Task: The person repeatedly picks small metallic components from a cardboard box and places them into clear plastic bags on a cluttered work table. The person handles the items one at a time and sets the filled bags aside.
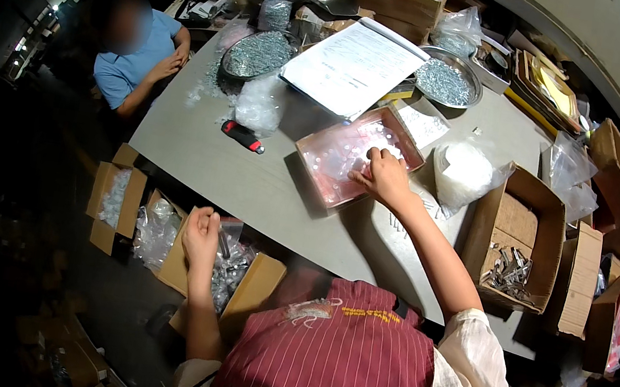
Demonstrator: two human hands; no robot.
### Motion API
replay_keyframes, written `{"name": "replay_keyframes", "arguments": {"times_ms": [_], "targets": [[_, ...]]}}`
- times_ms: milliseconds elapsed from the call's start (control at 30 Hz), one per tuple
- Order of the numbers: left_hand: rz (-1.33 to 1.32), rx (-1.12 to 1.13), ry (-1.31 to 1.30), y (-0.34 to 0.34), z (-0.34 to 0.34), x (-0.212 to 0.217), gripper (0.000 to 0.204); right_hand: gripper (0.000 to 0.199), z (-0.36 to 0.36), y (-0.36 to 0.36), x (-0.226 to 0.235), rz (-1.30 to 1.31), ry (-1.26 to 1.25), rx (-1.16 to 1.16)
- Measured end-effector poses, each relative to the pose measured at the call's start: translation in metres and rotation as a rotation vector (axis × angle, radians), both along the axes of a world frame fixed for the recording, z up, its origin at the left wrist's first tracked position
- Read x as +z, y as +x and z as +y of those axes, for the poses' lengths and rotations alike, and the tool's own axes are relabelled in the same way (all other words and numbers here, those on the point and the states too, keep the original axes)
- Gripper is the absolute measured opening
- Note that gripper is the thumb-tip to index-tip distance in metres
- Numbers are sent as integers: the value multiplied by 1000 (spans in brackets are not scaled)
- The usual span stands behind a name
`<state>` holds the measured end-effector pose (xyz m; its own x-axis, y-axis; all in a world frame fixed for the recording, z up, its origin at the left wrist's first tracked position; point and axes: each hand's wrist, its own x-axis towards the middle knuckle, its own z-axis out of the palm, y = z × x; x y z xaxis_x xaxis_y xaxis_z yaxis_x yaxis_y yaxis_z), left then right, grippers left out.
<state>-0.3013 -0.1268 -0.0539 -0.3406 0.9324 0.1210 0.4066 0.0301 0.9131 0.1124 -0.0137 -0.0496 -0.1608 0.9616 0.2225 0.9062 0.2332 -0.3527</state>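
Note:
My right hand (385, 174) reaches into a shallow cardboard box (319, 187) on the table. Its fingers are bent together over small white pieces (348, 151) that lie on a pinkish lining; whatever is between the fingertips is too small to make out. Off the table's near edge, my left hand (201, 237) is raised with its fingers curled closed. A dark, narrow metal piece (224, 245) shows beside it, and I cannot tell whether the hand holds it. Below that hand stands an open carton (252, 285) with bagged metal parts.
Metal bowls of small silvery hardware (260, 54) (445, 80) flank a clipboard with papers (357, 64). A red-black handled tool (242, 136) lies left. Right are a bag of white pieces (464, 172) and a carton with metal clips (519, 217). A person in blue (130, 58) sits far left.

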Motion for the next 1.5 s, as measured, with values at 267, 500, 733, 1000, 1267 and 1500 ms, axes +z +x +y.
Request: {"name": "replay_keyframes", "arguments": {"times_ms": [267, 500, 733, 1000, 1267, 1500], "targets": [[126, -17, -27, 36, -8, 0, 21, 32, 13, 6, 1, 521, -141, 2], [567, -447, 520, 172, 22, 87, 40, 38, -45, 33, 40, 1133, -622, 139], [490, -931, 544, 233, 25, 71, 31, 50, -124, 50, 55, 1064, -817, 158], [177, -994, -199, 255, 1, 34, 28, 31, -190, 109, -28, 182, -201, -466], [174, -953, -293, 268, -18, 17, 43, 22, -163, 82, -42, 215, -88, -413], [264, -849, -169, 264, -24, 10, 29, 27, -148, 62, -57, -84, -159, -368]]}}
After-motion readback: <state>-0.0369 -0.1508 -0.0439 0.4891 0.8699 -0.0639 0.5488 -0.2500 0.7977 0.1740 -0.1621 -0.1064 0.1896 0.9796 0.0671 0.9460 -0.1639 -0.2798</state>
